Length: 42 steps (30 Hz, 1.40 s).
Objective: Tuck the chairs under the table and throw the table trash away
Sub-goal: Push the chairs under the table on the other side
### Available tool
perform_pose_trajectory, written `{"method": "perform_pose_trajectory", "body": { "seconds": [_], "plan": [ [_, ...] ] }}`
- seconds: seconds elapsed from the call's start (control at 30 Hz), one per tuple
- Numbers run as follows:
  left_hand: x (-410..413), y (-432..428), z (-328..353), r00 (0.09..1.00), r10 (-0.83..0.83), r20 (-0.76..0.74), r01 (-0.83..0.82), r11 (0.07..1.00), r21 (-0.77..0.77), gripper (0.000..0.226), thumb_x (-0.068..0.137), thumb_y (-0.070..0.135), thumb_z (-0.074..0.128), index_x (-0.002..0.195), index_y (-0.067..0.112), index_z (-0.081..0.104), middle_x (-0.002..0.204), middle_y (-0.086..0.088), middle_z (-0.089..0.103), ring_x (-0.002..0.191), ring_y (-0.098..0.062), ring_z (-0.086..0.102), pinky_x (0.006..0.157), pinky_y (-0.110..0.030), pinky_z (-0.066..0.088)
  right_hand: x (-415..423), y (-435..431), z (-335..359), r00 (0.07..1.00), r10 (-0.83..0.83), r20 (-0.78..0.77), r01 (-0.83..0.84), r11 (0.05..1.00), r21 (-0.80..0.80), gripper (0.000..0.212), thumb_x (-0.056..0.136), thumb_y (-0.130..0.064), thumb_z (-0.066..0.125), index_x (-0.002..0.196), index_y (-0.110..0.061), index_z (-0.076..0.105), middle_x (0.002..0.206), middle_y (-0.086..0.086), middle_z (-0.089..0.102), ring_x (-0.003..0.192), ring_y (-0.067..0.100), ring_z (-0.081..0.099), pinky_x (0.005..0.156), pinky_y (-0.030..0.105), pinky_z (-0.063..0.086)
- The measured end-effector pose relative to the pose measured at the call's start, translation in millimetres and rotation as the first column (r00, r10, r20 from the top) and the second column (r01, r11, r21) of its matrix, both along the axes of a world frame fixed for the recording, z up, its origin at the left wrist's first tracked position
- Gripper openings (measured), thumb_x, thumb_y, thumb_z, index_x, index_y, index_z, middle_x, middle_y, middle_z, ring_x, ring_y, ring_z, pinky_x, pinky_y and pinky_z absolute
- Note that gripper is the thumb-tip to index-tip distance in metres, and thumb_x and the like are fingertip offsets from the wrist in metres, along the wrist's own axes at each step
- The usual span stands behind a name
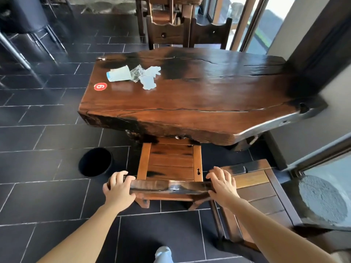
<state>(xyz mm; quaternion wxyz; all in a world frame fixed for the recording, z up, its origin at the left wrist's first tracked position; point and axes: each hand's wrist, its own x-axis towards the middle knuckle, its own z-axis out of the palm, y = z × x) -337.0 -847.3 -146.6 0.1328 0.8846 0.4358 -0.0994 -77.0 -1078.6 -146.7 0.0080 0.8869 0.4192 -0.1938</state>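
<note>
A wooden chair (171, 164) stands at the near side of the thick wooden table (190, 103), its seat front just under the table's edge. My left hand (118, 188) grips the left end of the chair's top rail. My right hand (221, 184) rests on the rail's right end, fingers spread over it. On the table's far left lie a tipped paper cup (118, 74), crumpled clear plastic (137, 73) and torn paper scraps (150, 78). A second chair (256, 190) stands pulled out to the right, beside my right arm.
A black round bin (95, 161) sits on the dark tiled floor left of the chair. Two more chairs (188, 34) are tucked at the table's far side. A red number sticker (100, 86) is on the table. Glass doors and a wall close off the right side.
</note>
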Motion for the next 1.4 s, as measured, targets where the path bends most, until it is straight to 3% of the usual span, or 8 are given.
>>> {"method": "perform_pose_trajectory", "body": {
  "seconds": [0.17,0.33,0.47,0.67,0.9,1.1,1.27,1.4],
  "plan": [
    [10.3,4.2,14.1,0.988,-0.035,-0.149,0.019,0.994,-0.107,0.06,0.081,0.034,0.058,0.134,0.036,0.03,0.139,0.002,0.02,0.136,-0.021,0.008,0.108,-0.048,0.022,7.0,-1.7,2.0,0.999,0.038,-0.037,-0.039,0.999,-0.014,0.051,0.087,-0.026,0.057,0.133,-0.03,0.035,0.155,0.006,0.007,0.14,0.036,0.005,0.112,0.058,0.017],
    [17.0,-17.3,22.9,0.973,-0.099,-0.207,0.068,0.986,-0.152,0.076,0.075,0.033,0.06,0.14,0.035,0.021,0.145,0.001,0.01,0.138,-0.022,0.001,0.107,-0.049,0.023,33.3,-7.4,8.5,0.998,0.053,-0.046,-0.055,0.998,-0.04,0.04,0.082,-0.026,0.061,0.118,-0.033,0.044,0.15,0.002,0.017,0.137,0.032,0.007,0.109,0.056,0.021],
    [21.3,-28.4,23.0,0.958,-0.127,-0.257,0.085,0.982,-0.171,0.088,0.072,0.029,0.062,0.143,0.033,0.012,0.151,-0.003,-0.001,0.141,-0.028,-0.008,0.109,-0.052,0.019,45.1,-6.6,8.2,1.0,0.002,-0.028,-0.004,0.998,-0.069,0.043,0.083,-0.026,0.063,0.121,-0.032,0.044,0.15,0.001,0.018,0.139,0.032,0.005,0.109,0.055,0.02],
    [17.6,-21.6,21.1,0.951,-0.146,-0.272,0.082,0.969,-0.234,0.088,0.073,0.033,0.062,0.144,0.033,0.011,0.152,-0.002,-0.009,0.141,-0.029,-0.013,0.109,-0.056,0.02,34.4,-1.9,10.1,0.994,-0.102,-0.027,0.1,0.993,-0.071,0.045,0.082,-0.021,0.064,0.119,-0.031,0.042,0.139,0.003,0.028,0.134,0.03,0.015,0.108,0.053,0.023],
    [27.0,-26.0,24.3,0.931,-0.134,-0.34,0.064,0.976,-0.21,0.082,0.08,0.041,0.057,0.145,0.032,0.008,0.153,-0.005,-0.011,0.141,-0.03,-0.014,0.109,-0.056,0.02,21.9,1.8,10.8,0.975,-0.223,-0.017,0.223,0.975,-0.001,0.05,0.084,-0.036,0.059,0.129,-0.027,0.041,0.139,0.004,0.032,0.134,0.028,0.017,0.107,0.049,0.024],
    [53.4,-48.3,32.3,0.914,0.02,-0.405,-0.098,0.98,-0.172,0.075,0.086,0.05,0.048,0.146,0.025,0.01,0.156,-0.013,-0.011,0.141,-0.036,-0.019,0.112,-0.06,0.003,13.6,-10.8,13.9,0.964,-0.246,-0.105,0.248,0.969,0.012,0.082,0.087,-0.04,0.055,0.15,-0.023,0.007,0.16,0.002,-0.002,0.145,0.026,-0.014,0.116,0.053,0.009],
    [63.2,-86.3,32.4,0.935,-0.073,-0.348,0.008,0.983,-0.185,0.08,0.09,0.057,0.036,0.149,0.019,-0.002,0.158,-0.006,-0.015,0.142,-0.031,-0.021,0.115,-0.056,-0.001,18.1,-31.1,23.7,0.976,-0.144,-0.164,0.148,0.989,0.01,0.085,0.091,-0.046,0.049,0.151,-0.023,-0.006,0.16,-0.001,-0.012,0.145,0.018,-0.015,0.118,0.049,0.005],
    [95.8,-146.5,36.7,0.967,-0.136,-0.216,0.104,0.983,-0.155,0.079,0.093,0.058,0.028,0.147,0.019,-0.013,0.157,-0.005,-0.019,0.143,-0.025,-0.018,0.114,-0.055,-0.001,29.0,-69.5,35.8,0.982,-0.006,-0.19,0.019,0.998,0.066,0.076,0.095,-0.04,0.041,0.151,-0.021,-0.006,0.158,-0.004,-0.015,0.145,0.015,-0.013,0.118,0.046,0.001]
  ]
}}
